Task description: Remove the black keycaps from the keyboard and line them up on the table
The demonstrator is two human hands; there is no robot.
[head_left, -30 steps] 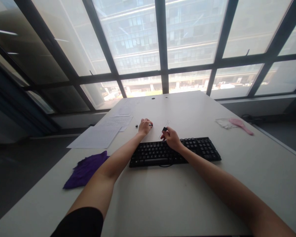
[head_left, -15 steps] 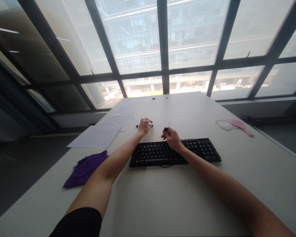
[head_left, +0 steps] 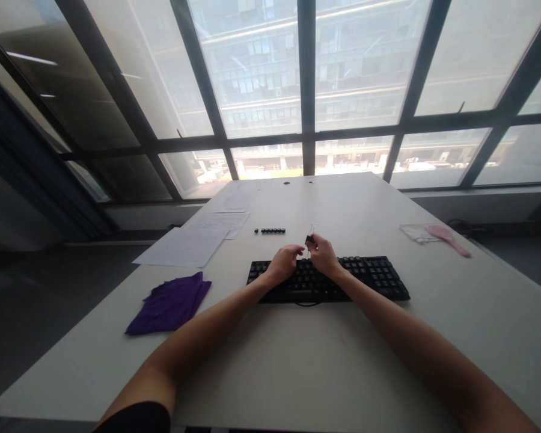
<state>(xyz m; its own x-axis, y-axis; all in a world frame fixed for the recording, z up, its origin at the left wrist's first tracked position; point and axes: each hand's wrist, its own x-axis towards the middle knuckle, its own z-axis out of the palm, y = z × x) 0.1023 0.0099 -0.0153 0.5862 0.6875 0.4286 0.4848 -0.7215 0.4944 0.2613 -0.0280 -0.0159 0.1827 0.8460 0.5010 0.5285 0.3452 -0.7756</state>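
Note:
My right hand (head_left: pixel 323 254) is closed around a wire keycap puller (head_left: pixel 309 239), a small black grip with thin wire showing above and below it. It is held just over the far edge of the black keyboard (head_left: pixel 374 278). Close beside it on the left, my left hand (head_left: pixel 285 262) has its fingers curled together near the puller's lower wire. Whatever its fingertips may pinch is too small to make out. Beyond the hands, a row of several black keycaps (head_left: pixel 273 231) lies on the table, with a single keycap (head_left: pixel 256 231) just left of it.
A folded purple cloth (head_left: pixel 174 304) lies on the white table (head_left: pixel 270 361) left of the keyboard. Printed sheets of paper (head_left: pixel 180 246) spread along the left side. A pink brush-shaped thing (head_left: pixel 448 239) and a clear bag (head_left: pixel 417 233) lie at the right. Tall windows stand behind.
My left hand has come back from the row of keycaps to the keyboard, beside my right hand. The keycap row is uncovered now. My right hand still holds the puller. The view has shifted slightly.

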